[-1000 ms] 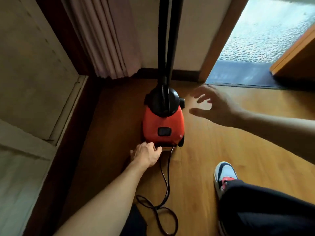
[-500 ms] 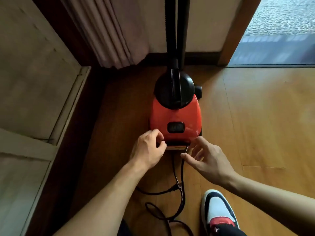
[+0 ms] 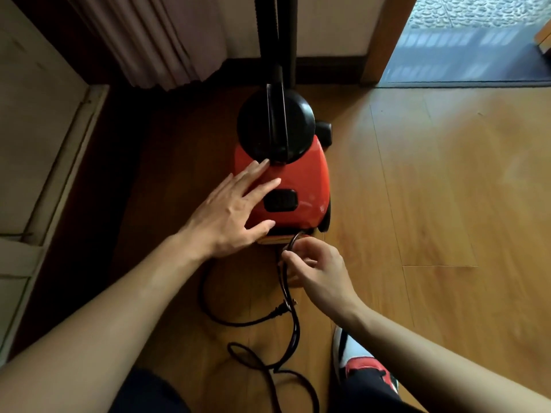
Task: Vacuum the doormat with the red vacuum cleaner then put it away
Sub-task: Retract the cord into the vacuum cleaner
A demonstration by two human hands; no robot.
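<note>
Head view: at the far edge of the floor (image 3: 447, 204) stands the vacuum (image 3: 301, 174); the left hand (image 3: 226, 216) rests on it, grip spread, while the right hand (image 3: 322, 269) pinches the cord (image 3: 293, 329) in its grip.

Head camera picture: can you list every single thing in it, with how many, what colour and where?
vacuum cleaner: one, red with black top, on the floor, centre.
tubes: two, black, rising from the vacuum to the top edge.
cord: one, black, looped on the floor behind the vacuum.
curtain: one, pale pinkish, top left.
floor: one, brown wood, under everything.
shoe: one, white, black and red, bottom right.
left hand: one, fingers straight, on the vacuum's red body.
right hand: one, pinching the cord at the vacuum's rear.
</note>
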